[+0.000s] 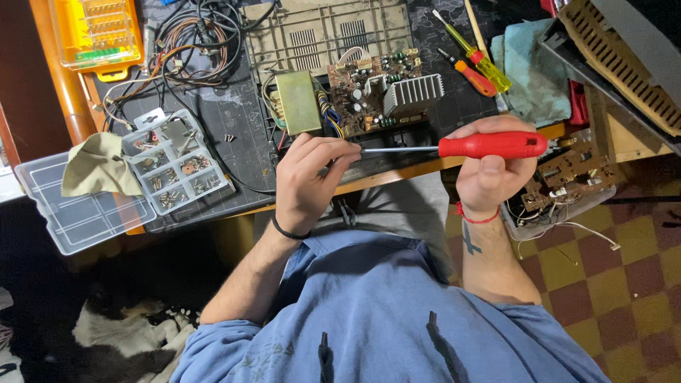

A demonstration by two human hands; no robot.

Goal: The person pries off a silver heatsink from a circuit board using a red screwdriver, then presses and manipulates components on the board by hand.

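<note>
Landmark: the brown circuit board with a finned grey heat sink, lying in an opened chassis on the dark bench mat.

Screwdriver: a red-handled screwdriver held level just below the circuit board, its steel shaft running leftward from the handle.

Right hand: the right hand is below and to the right of the board — fingers curled shut around the red handle, thumb pressed on the near side.

Left hand: the left hand sits below the board's left end; its fingertips are pinched together on the tip of the shaft, so the tip itself is hidden between them.

Transformer: a dull yellow-green block touching the board's left edge.

Parts box: a clear compartment box of small hardware, well to the left of the board, with a tan cloth over its open lid.

Spare tools: a yellow screwdriver and an orange one, just right of the board.
</note>
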